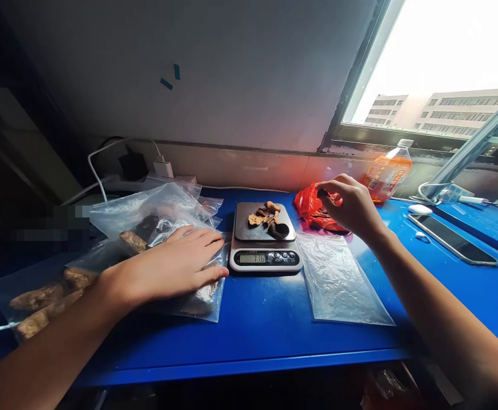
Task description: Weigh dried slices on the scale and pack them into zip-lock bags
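A long blue table with a smooth, shiny top (257, 336) is seen below a grey wall. On its left part, several transparent plastic bags (163, 199) are piled, and rough brown lumps (80, 278) are contained in them. The left hand (189, 259) is laid flat upon this pile, its fingers extended and only slightly separated; nothing is seen to be gripped by it. The right hand (349, 205) is held above the red bag, with its fingers bent towards the thumb (a dark spot is visible at the fingertips, but whether a piece is pinched there cannot be told). A flat, clear plastic bag (345, 285) is placed just beside the scale, on the right. The white digital kitchen scale with a metal plate (255, 234) is situated between the two hands; the digits 116 can be read, although a decimal point cannot be distinguished. Behind the right hand, a clear bottle of orange drink (389, 171) is partly hidden. The crumpled, shiny red plastic bag (317, 213) is located near the scale. On the metal plate, dried, curled brown and blackish pieces (278, 230) are gathered.
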Demonstrator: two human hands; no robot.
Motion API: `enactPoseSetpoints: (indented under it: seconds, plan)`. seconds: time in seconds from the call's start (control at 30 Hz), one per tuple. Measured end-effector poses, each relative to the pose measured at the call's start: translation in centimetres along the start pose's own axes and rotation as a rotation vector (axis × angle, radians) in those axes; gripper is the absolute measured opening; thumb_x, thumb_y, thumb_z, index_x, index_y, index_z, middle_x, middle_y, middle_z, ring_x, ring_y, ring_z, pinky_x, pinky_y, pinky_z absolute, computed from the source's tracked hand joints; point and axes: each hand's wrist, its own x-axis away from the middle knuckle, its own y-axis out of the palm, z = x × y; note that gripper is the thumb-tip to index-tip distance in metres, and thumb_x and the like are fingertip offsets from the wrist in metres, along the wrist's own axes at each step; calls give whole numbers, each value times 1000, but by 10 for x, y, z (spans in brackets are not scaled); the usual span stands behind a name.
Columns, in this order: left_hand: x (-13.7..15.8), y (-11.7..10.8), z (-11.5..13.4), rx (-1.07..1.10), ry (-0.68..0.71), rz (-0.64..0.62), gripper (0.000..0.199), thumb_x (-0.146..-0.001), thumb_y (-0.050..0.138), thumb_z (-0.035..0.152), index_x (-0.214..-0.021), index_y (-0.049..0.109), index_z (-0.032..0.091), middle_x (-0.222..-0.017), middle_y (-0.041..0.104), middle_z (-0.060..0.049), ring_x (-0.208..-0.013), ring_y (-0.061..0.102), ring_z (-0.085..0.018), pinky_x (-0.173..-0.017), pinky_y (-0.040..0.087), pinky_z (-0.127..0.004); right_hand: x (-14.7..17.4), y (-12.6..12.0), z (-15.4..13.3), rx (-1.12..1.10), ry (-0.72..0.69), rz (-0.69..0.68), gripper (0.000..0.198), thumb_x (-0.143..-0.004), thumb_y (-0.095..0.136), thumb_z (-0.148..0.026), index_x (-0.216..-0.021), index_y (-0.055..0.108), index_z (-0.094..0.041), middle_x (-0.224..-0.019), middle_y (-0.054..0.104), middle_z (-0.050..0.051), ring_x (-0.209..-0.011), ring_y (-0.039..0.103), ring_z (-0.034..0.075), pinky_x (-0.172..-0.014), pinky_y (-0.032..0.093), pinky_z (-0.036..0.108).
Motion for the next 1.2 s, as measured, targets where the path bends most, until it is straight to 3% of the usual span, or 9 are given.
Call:
enactPoseSetpoints:
  seconds: [0.27,0.4,0.7,0.9,1.2]
  plan:
    - [-1,1,0,-10,3,4,50,-92,40,56,-125,59,23,-141,51,-8,-132,42,-27,-111,27,-44,6,13,29,23,159,-98,29,-75,52,-15,-97,70,-19,-95,70,8,-81,65,20,-74,51,33]
    - [0,2,0,-5,8,28,49,-92,42,55,-124,60,23,-140,52,-7,-131,42,-27,-112,27,-43,10,16,39,41,323,-150,33,-77,53,-21,-107,65,-19,-82,70,6,-68,64,19,-70,49,32]
    - [2,0,2,-3,-6,20,50,-92,42,55,-127,59,24,-142,51,-8,-133,42,-28,-112,29,-44,11,3,63,-162,632,-217,20,-68,57,-20,-87,64,-20,-66,65,1,-57,61,15,-55,47,25]
    - [1,-3,4,-33,-28,1,54,-90,43,53,-132,56,21,-143,51,-9,-134,41,-30,-112,28,-46,14,-12,78,-326,796,-532,13,-63,63,-17,-77,62,-17,-61,64,2,-54,61,15,-49,47,23]
    - [0,0,2,-33,-14,35,54,-90,45,52,-131,57,21,-141,53,-9,-132,44,-31,-112,31,-47,14,-9,80,-448,853,-503,20,-63,62,-13,-81,71,-14,-67,68,4,-53,60,12,-48,47,20]
